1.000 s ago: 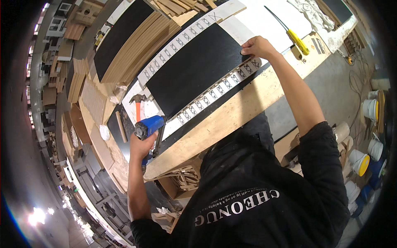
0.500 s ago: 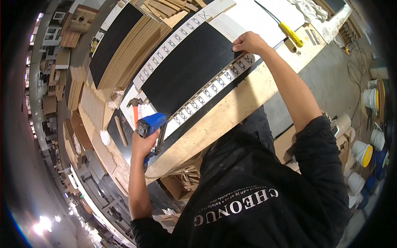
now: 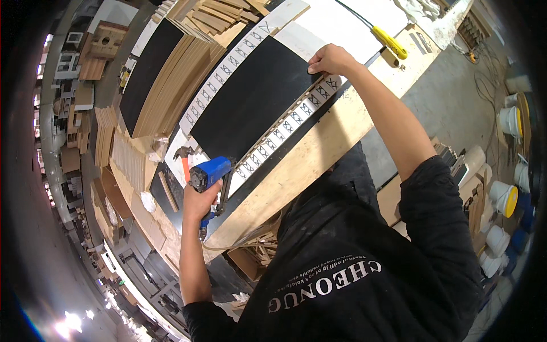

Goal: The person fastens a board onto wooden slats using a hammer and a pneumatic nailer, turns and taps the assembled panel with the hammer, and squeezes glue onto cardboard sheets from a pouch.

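My left hand (image 3: 198,200) is wrapped round the handle of a blue nail gun (image 3: 211,172), whose hose trails down toward the bench edge. The gun is beside the near left corner of a black panel (image 3: 250,97). At that panel's right end my right hand (image 3: 333,60) pinches the corner between thumb and fingers. Along the panel's two long sides run a near white strip (image 3: 280,134) and a far white strip (image 3: 225,70), both marked with black crosses. A claw hammer (image 3: 185,163) with an orange handle rests left of the nail gun.
A stack of curved boards (image 3: 171,85) with a black top stands beyond the panel. A yellow-handled tool (image 3: 390,42) lies at the right of the wooden bench (image 3: 336,122). Wood strips (image 3: 219,14) are heaped at the back, and buckets (image 3: 503,198) stand on the floor at right.
The view has shifted slightly, so the bench things appear a little further left. Both hands keep their grips, on the nail gun and on the panel corner.
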A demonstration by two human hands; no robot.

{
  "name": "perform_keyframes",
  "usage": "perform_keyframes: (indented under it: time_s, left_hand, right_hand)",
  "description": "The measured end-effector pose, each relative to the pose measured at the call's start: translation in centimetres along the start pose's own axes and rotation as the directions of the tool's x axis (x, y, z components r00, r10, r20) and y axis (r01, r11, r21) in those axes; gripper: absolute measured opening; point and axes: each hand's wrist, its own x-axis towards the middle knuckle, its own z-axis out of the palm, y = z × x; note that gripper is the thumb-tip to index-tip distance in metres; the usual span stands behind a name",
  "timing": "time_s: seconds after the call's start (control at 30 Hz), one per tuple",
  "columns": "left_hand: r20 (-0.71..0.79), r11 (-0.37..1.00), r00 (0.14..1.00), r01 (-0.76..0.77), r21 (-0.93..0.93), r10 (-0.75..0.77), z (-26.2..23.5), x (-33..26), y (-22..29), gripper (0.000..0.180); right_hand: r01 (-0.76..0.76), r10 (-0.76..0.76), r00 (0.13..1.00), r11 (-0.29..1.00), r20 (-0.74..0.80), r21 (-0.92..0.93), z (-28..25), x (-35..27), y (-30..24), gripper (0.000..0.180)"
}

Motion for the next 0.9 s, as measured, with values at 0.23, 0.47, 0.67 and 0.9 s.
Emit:
perform_keyframes:
  time_s: [0.23,0.47,0.67,0.9]
  left_hand:
    - [-0.021,0.999,1.000,-0.021,0.029,0.021,0.2,-0.3,0.7,0.021]
    - [-0.014,0.999,0.999,-0.045,-0.020,0.045,0.9,0.2,2.0,0.021]
    - [0.017,0.999,0.999,-0.040,-0.002,0.040,1.2,0.8,2.3,0.022]
    - [0.020,0.998,0.999,-0.046,0.039,0.045,1.3,0.7,3.2,0.023]
  right_hand:
    - [0.008,-0.007,1.000,0.999,0.024,-0.052,-0.3,-0.1,-0.1,0.032]
    - [-0.016,0.017,1.000,1.000,-0.012,0.016,-0.2,-0.3,-0.3,0.019]
    - [-0.033,0.033,0.999,0.999,-0.005,0.018,-0.1,-0.3,-0.6,0.018]
    - [-0.071,0.071,0.997,0.997,0.025,0.011,-0.3,-0.2,-0.6,0.020]
